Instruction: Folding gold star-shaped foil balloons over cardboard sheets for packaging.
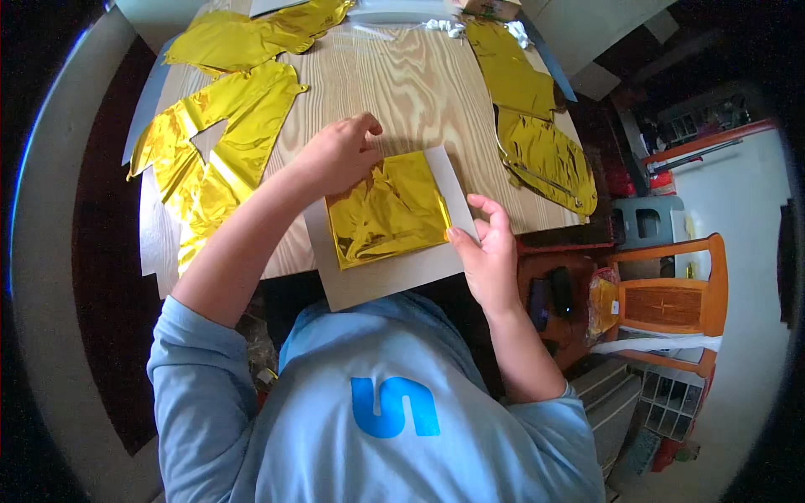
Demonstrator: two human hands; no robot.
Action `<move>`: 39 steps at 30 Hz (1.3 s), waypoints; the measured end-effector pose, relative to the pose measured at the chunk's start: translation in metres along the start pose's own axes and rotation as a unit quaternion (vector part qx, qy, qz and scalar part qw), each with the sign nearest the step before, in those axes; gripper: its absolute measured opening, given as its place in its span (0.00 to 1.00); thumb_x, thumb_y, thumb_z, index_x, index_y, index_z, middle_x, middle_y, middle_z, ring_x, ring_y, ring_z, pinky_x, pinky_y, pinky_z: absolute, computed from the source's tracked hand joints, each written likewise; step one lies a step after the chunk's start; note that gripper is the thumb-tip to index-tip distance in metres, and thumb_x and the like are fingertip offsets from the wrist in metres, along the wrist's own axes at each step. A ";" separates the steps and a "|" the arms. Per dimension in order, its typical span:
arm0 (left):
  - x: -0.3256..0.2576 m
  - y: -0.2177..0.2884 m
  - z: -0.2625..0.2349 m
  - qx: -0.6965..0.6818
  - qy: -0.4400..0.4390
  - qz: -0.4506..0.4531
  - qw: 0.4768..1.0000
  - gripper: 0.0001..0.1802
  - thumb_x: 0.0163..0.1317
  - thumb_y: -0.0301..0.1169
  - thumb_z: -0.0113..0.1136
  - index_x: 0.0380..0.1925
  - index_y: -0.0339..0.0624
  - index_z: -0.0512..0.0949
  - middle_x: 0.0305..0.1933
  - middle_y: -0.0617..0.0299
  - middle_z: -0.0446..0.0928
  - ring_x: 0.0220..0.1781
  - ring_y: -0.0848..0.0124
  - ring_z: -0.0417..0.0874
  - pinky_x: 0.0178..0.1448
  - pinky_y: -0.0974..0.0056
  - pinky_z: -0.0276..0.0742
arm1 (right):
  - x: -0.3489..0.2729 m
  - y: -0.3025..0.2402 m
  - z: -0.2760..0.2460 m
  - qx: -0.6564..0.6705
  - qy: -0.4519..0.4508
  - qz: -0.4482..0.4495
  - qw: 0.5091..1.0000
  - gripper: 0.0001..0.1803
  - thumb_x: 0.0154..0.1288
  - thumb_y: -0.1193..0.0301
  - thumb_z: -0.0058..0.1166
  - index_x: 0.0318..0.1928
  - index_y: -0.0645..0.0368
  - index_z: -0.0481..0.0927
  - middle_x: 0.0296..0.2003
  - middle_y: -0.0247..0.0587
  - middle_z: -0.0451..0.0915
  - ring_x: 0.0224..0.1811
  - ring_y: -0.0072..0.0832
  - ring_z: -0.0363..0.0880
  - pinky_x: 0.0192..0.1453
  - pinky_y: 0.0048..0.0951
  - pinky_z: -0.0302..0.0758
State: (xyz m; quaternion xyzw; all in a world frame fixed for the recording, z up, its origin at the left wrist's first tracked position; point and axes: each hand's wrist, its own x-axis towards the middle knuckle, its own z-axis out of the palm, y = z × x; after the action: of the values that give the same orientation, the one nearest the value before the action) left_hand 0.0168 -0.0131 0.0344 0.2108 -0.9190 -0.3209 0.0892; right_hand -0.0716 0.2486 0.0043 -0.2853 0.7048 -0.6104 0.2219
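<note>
Foil (390, 210) on card (386, 280) across near edge of worktop (402, 92). Left hand (340, 155) half-curled, right hand (490, 251) part-open, both at foil; grips unclear.

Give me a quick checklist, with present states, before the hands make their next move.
1. Folded gold foil lying on the grey card: ok.
2. Card fully supported by the table: not ok; its near end overhangs the edge.
3. Right hand at the card's right side, thumb by the foil's edge: ok.
4. Left hand pressing the foil's upper left: cannot tell.
5. Other gold foil pieces apart from the card: ok.
</note>
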 end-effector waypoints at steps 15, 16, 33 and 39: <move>-0.080 0.022 0.037 0.199 0.049 0.120 0.971 0.42 0.67 0.56 0.56 0.69 0.33 0.66 0.75 0.42 0.62 0.78 0.46 0.59 0.79 0.40 0.51 | 0.009 -0.023 0.011 -0.258 -0.006 -0.060 0.964 0.23 0.63 0.77 0.62 0.58 0.61 0.73 0.41 0.53 0.81 0.44 0.50 0.81 0.50 0.44 0.77; -0.081 0.021 0.037 0.196 0.051 0.118 0.972 0.42 0.67 0.56 0.56 0.69 0.34 0.65 0.75 0.42 0.62 0.78 0.46 0.59 0.79 0.40 0.51 | 0.007 -0.024 0.011 -0.304 -0.004 -0.087 0.949 0.23 0.63 0.75 0.63 0.58 0.60 0.73 0.43 0.53 0.81 0.47 0.50 0.81 0.52 0.46 0.76; -0.084 0.007 0.050 0.192 0.074 0.141 0.968 0.39 0.67 0.48 0.50 0.73 0.38 0.62 0.79 0.46 0.57 0.81 0.47 0.55 0.82 0.42 0.44 | 0.056 -0.015 0.067 -0.491 -0.199 -0.230 0.816 0.45 0.77 0.39 0.30 0.77 0.64 0.54 0.78 0.54 0.53 0.82 0.48 0.46 0.82 0.57 0.32; -0.086 0.004 0.050 0.184 0.076 0.156 0.968 0.39 0.69 0.47 0.52 0.74 0.36 0.60 0.79 0.45 0.57 0.82 0.48 0.54 0.82 0.43 0.43 | 0.060 -0.001 0.044 -0.519 -0.178 -0.246 0.799 0.42 0.77 0.44 0.35 0.77 0.64 0.55 0.79 0.52 0.49 0.82 0.47 0.44 0.82 0.61 0.29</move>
State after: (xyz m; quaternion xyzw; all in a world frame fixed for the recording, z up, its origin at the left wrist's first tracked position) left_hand 0.0777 0.0558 -0.0039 0.1016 -0.9742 -0.1117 0.1677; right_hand -0.0865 0.1758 0.0005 -0.6248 0.7706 -0.1255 0.0044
